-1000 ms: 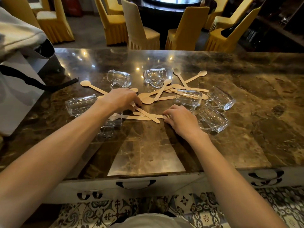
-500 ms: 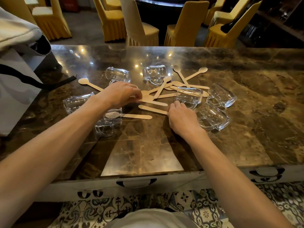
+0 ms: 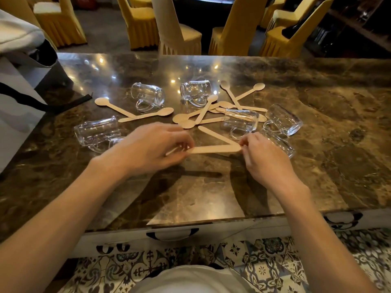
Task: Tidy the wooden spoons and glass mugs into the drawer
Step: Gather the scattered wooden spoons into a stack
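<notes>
With the left hand (image 3: 152, 144) pinching one end of a wooden spoon (image 3: 213, 149) and the right hand (image 3: 262, 155) pinching the meeting ends of two just above the surface (image 3: 190, 197), squaring both handles into one bundle looks wise before reaching for the shut drawer (image 3: 172, 234).

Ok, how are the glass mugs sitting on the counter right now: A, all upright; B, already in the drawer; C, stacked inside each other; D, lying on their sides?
D: each visible glass mug, such as the far one and the rightmost one, lies on its side on the marble counter, and the drawer below is shut.
</notes>
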`<state>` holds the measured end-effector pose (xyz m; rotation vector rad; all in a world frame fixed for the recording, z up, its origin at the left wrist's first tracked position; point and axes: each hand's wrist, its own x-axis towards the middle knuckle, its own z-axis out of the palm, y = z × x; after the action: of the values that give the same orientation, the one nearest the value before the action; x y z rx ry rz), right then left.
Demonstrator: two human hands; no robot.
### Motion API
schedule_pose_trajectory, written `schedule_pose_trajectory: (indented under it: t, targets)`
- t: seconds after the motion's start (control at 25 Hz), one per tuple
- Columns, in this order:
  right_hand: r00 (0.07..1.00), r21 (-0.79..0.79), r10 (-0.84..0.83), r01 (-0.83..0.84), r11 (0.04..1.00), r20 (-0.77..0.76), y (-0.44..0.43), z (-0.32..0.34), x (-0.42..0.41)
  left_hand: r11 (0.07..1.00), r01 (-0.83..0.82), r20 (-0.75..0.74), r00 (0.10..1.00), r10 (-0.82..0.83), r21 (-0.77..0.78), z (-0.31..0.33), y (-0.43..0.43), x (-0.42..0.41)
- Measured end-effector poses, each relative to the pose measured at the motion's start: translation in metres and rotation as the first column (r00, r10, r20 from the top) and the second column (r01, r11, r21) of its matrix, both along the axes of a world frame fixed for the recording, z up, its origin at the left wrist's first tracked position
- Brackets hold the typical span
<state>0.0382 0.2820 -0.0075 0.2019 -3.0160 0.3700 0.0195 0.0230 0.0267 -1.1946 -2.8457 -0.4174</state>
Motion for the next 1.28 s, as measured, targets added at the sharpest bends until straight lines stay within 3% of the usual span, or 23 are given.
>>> schedule_pose_trajectory:
  t: [0.28, 0.56, 0.84, 1.16, 1.28]
  targets:
    - [0.997, -0.052, 0.069, -0.071, 0.996, -0.038, -0.006, -0.003, 0.028, 0.998, -0.063, 0.080, 0.995, 0.061, 0.012, -0.051, -0.001, 0.046]
    - [0.984, -0.074, 0.178, -0.179, 0.981, -0.024, -0.027, -0.010, 0.046, 0.992, -0.113, 0.057, 0.992, 0.110, 0.052, -0.070, 0.009, 0.059]
    - [0.984, -0.015, 0.175, -0.175, 0.984, 0.021, -0.026, -0.016, 0.052, 0.988, -0.117, 0.082, 0.991, 0.108, 0.103, -0.054, 0.002, 0.065]
    - [0.971, 0.033, 0.238, -0.239, 0.970, 0.036, -0.027, -0.026, 0.053, 0.938, -0.243, -0.078, 0.960, 0.270, 0.248, -0.022, -0.007, 0.037]
    - [0.959, 0.085, 0.277, -0.282, 0.956, 0.064, -0.028, -0.030, 0.054, 0.930, -0.340, -0.076, 0.933, 0.352, 0.141, -0.019, -0.009, 0.016]
